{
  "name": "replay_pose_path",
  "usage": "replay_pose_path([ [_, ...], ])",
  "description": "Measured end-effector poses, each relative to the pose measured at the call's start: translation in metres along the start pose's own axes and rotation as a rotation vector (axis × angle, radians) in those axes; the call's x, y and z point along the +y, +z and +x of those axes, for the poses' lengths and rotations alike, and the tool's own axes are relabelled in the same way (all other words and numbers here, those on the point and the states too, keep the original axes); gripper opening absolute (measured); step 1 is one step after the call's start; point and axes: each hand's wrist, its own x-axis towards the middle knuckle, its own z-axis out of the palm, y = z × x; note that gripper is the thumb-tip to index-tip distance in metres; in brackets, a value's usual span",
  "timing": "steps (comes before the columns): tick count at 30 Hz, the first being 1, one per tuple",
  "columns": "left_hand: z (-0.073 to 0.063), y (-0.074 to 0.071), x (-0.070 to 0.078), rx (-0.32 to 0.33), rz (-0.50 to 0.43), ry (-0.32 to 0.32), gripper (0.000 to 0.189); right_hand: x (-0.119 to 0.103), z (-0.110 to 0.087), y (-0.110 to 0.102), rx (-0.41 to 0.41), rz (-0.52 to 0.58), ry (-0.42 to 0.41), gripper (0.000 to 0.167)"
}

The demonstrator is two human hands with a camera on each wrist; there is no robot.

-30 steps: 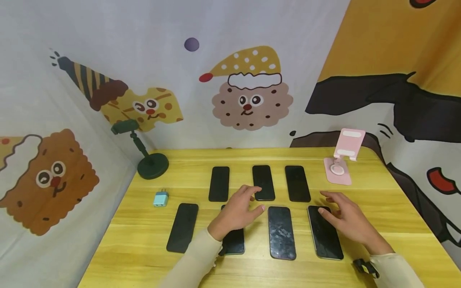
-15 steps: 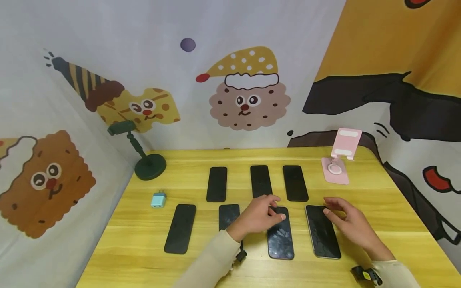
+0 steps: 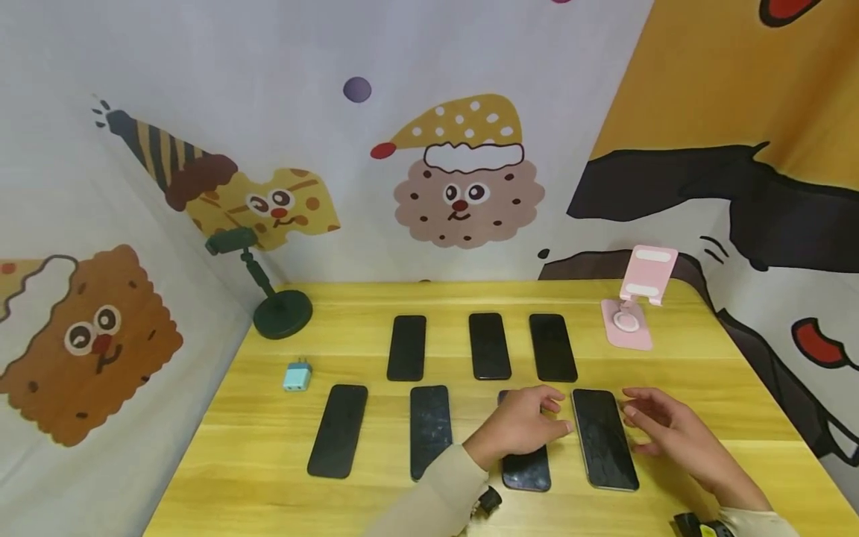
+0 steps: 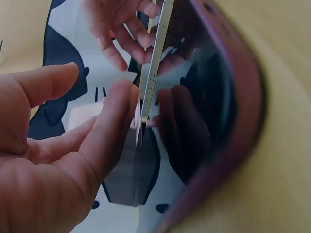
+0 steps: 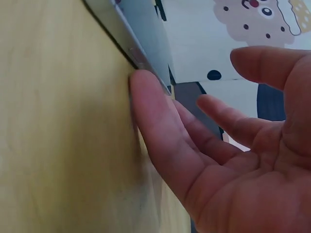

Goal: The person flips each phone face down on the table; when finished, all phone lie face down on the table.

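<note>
In the head view my left hand (image 3: 520, 425) hovers across the third smartphone (image 3: 526, 473) of the front row, covering its middle. Its thumb and fingers point at the left side of the rightmost smartphone (image 3: 605, 440), which lies flat with its dark screen up. My right hand (image 3: 678, 436) is just right of that same phone. In the right wrist view one fingertip (image 5: 143, 80) of this hand is right at the phone's edge (image 5: 133, 41), low over the table, with the thumb raised. The left wrist view shows loosely bent fingers (image 4: 109, 131) close above a phone's glossy screen (image 4: 199, 107). Neither hand grips anything.
Two more phones lie in the front row, a black one (image 3: 338, 431) and a smudged one (image 3: 431, 429). Behind them are three black phones (image 3: 489, 346). A blue charger plug (image 3: 297, 375), green stand (image 3: 282, 313) and pink phone stand (image 3: 627, 324) are farther out.
My left hand has moved right and nearer, from above the second front phone to the third. My right hand has drawn right, from over the rightmost phone to beside it.
</note>
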Motion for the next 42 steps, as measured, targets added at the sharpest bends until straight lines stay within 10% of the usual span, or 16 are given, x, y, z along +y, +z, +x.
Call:
replay_pose_path([
  [15, 0.008, 0.027, 0.013, -0.063, -0.297, -0.136, 0.061, -0.004, -0.002, 0.001, -0.089, 0.100, -0.011, 0.066],
  [28, 0.018, 0.052, 0.016, 0.158, -0.751, -0.153, 0.047, -0.002, -0.004, 0.003, -0.029, 0.117, -0.052, 0.064],
  [42, 0.034, 0.058, 0.014, 0.104, -0.811, -0.108, 0.043, -0.013, 0.000, 0.011, -0.030, 0.034, -0.055, 0.060],
])
